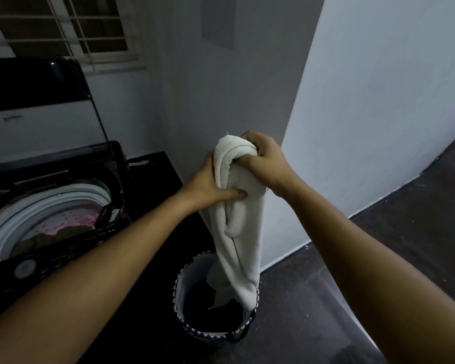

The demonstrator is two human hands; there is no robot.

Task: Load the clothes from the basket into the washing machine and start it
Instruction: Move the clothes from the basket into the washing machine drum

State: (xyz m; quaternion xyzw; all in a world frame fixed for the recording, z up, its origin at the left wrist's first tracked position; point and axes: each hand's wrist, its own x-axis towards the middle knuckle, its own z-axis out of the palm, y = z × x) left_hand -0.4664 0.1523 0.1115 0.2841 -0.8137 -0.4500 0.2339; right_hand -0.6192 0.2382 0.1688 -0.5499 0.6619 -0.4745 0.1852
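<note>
Fingers of the right hand [267,160] are curled tight on the top of the white cloth [241,219]; the left hand [208,185] pinches it just below. It hangs long and upright, its lower end inside the basket [184,306] on the floor, on dark clothes. The washing machine [47,206] stands open to the left, nearer the left hand, with pink and dark clothes in the drum.

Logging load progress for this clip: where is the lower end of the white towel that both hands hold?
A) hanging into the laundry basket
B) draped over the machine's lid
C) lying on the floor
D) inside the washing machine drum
A: the left hand and right hand grip the white towel up high, and its lower end hangs down into the laundry basket.
</note>
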